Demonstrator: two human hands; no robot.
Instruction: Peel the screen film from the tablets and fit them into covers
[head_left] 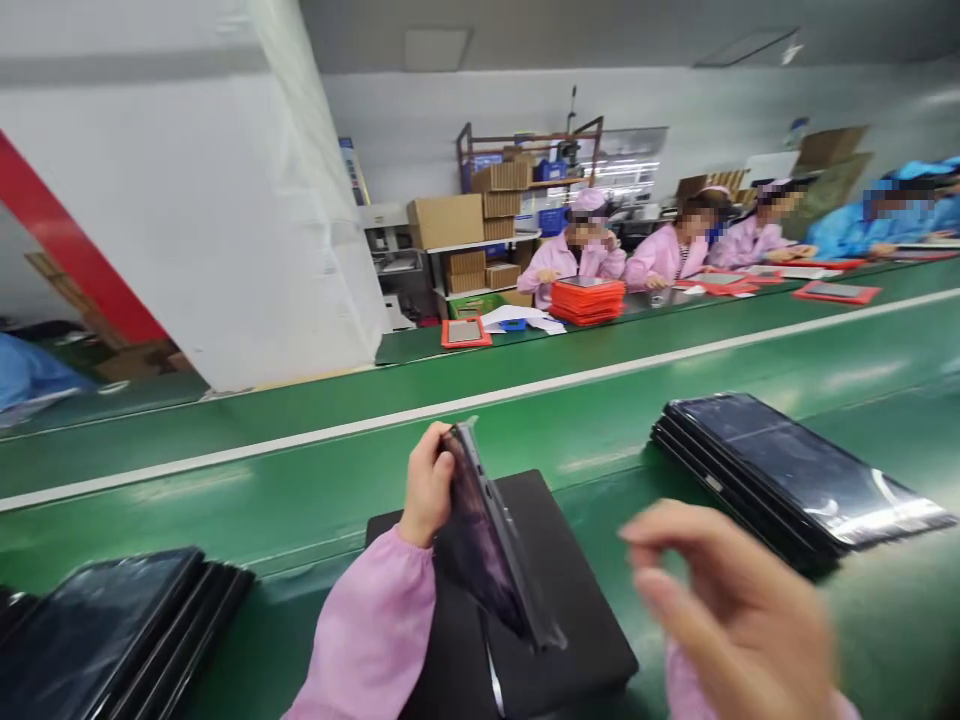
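The thin dark glossy tablet (pixel 495 540) stands tilted on its edge over a flat black rectangular pad (pixel 577 600) at the near middle of the green desk (pixel 300 470). At the far left lies a stack of black wrapped tablets (pixel 112 630). The left hand (pixel 426 485), in a pink sleeve, has its fingers closed around the tablet's upper edge. To its right, the right hand (pixel 739 610) hovers blurred, fingers loosely spread and holding nothing. Farther right rests a second stack of black glossy tablets (pixel 795 480). Across the desk, people in pink coats sit behind a pile of orange trays (pixel 587 298).
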